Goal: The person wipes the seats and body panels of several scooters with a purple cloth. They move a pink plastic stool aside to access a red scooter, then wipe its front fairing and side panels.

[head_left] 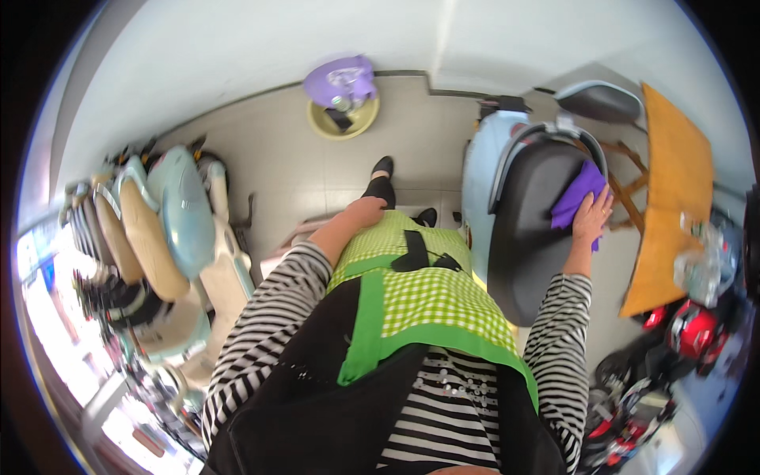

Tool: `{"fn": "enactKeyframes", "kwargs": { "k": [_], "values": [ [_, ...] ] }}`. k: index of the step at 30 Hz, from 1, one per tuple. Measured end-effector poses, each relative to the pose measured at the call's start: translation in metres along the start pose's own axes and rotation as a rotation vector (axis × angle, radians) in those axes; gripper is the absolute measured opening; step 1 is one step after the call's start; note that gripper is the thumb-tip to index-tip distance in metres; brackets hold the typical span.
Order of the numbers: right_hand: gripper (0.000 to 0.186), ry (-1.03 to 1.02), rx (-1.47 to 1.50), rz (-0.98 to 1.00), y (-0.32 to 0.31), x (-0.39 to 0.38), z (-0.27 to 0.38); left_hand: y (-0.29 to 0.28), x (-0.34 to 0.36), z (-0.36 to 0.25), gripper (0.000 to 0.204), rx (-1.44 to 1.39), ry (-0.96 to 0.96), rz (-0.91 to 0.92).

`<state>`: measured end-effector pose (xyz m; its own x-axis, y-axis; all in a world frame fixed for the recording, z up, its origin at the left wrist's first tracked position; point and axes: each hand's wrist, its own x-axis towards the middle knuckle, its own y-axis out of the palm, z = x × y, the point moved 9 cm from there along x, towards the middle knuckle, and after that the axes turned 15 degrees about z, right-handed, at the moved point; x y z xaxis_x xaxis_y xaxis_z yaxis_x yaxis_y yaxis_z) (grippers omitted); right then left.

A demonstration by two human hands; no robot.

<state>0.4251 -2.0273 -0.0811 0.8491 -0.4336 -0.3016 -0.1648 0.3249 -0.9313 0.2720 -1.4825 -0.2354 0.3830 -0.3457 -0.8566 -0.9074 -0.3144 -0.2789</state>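
Observation:
My right hand point(592, 215) is pressing a purple cloth point(576, 194) against the right side of a black scooter seat point(526, 229). Folds of the cloth spread out past the fingers, over the seat's edge. The seat belongs to a light blue scooter point(484, 158) standing on my right, with a grey grab rail point(516, 162) curving round the seat's far end. On the left, my left hand point(366, 212) lies on my leg beside the green checked apron point(443, 305), holding nothing that I can see; its fingers lie along the leg.
A yellow basin point(321, 123) with a purple basin point(321, 83) and small items stands by the far wall. Several scooters point(182, 214) crowd the left. An orange-brown board point(673, 190) on a wooden frame, plastic bottles point(697, 269) and red-black vehicles point(697, 332) are at the right.

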Motion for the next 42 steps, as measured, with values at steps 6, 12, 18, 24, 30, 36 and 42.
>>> {"fn": "enactKeyframes", "kwargs": {
  "k": [6,12,18,24,30,36,42],
  "values": [
    [0.061,0.362,0.071,0.02,0.023,-0.08,-0.104,-0.112,-0.014,-0.064,0.042,-0.064,0.262,-0.298],
    [0.064,0.502,-0.009,-0.029,0.065,-0.236,-0.066,-0.173,-0.041,-0.221,0.048,0.145,0.698,-0.351],
    [0.072,0.474,0.049,-0.047,0.079,-0.259,0.011,-0.134,-0.049,-0.353,0.055,0.751,0.989,-0.431],
    [0.063,-0.044,0.105,-0.186,0.019,-0.184,0.047,-0.085,0.002,-0.374,0.068,1.014,0.72,-0.354],
    [0.054,0.252,0.154,-0.19,-0.01,-0.124,-0.054,-0.085,0.007,-0.368,0.068,1.183,0.691,-0.441],
    [0.046,0.762,0.603,-0.062,0.031,-0.214,-0.194,-0.082,0.011,-0.366,0.068,1.171,0.742,-0.44],
    [0.05,1.177,1.027,-0.571,0.115,-0.346,-0.191,-0.076,0.011,-0.369,0.069,1.233,0.891,-0.437]
  ]
}}
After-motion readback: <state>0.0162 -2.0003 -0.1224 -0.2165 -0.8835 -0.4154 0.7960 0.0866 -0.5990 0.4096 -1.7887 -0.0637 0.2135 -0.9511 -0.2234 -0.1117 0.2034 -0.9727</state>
